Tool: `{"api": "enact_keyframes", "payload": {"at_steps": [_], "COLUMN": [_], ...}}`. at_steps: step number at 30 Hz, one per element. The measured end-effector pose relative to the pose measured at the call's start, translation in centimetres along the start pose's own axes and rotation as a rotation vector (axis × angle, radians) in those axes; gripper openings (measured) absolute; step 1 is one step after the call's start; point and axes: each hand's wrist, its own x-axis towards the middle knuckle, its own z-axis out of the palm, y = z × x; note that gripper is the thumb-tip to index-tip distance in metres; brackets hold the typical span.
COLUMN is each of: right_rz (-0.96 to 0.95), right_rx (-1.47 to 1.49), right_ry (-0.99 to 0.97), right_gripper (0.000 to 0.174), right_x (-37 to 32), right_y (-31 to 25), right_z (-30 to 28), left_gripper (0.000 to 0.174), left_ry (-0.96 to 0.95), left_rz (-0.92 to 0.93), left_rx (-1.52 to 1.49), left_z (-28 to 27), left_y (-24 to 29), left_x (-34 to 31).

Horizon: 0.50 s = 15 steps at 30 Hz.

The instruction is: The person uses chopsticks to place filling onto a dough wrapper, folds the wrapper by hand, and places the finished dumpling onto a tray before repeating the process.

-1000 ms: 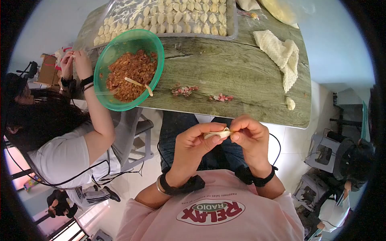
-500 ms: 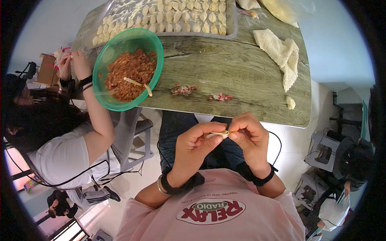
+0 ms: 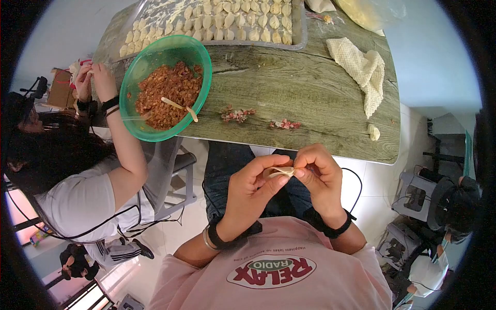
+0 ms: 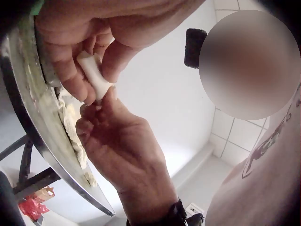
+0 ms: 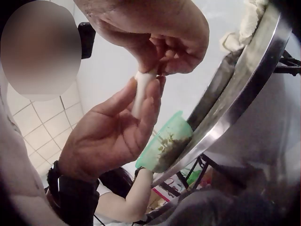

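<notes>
A small, folded piece of off-white dough (image 3: 279,172), held in the air just off the near edge of the worktop, above the wearer's lap. The left hand (image 3: 247,187) is clamped on one end between thumb and curled fingers; the right hand (image 3: 321,180) pinches the opposite end between thumb and forefinger. The piece is probably light, soft and pliant, with thin edges liable to stretch or tear; whether it contains filling cannot be seen. It is best held lightly by the outer edges with the fingertips, the middle left unsqueezed. Worktop (image 3: 289,85): grey-green, wood-grained, with a metallic edge. Upon it lie a shallow silver tray (image 3: 304,32) bearing rows of pale, pleated dumplings (image 3: 262,35); a translucent green plastic bowl (image 3: 206,77) of reddish-brown minced filling (image 3: 160,85), a pale flat stick (image 3: 172,103) resting in it; a crumpled cream textured cloth (image 3: 356,62); and, near the right-hand corner, a small pale lump of dough (image 3: 373,133). Two pink floral patches (image 3: 284,124) mark the surface; whether printed or loose cannot be told. Room: pale walls, light floor tiles (image 3: 369,183), grey plastic stools (image 3: 178,168), and a person in a white shirt (image 3: 82,204) seated at the left.
</notes>
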Motion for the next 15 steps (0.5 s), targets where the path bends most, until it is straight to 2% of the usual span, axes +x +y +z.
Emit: {"api": "enact_keyframes", "payload": {"at_steps": [5, 10, 15], "right_rz": [-0.027, 0.138, 0.086], "right_rx": [-0.036, 0.089, 0.038], "right_ry": [-0.013, 0.014, -0.022], "right_gripper": [0.01, 0.011, 0.011], "right_x": [0.02, -0.28, -0.04], "right_y": [-0.17, -0.75, -0.45], "right_z": [0.01, 0.09, -0.28], "left_gripper": [0.029, 0.03, 0.031], "left_ry": [0.011, 0.014, 0.001], "left_rz": [0.003, 0.009, -0.003], "left_rx": [0.031, 0.036, 0.06], "left_z": [-0.07, -0.01, -0.13], "left_y": [-0.13, -0.15, -0.23], "left_x": [-0.02, -0.03, 0.01]}}
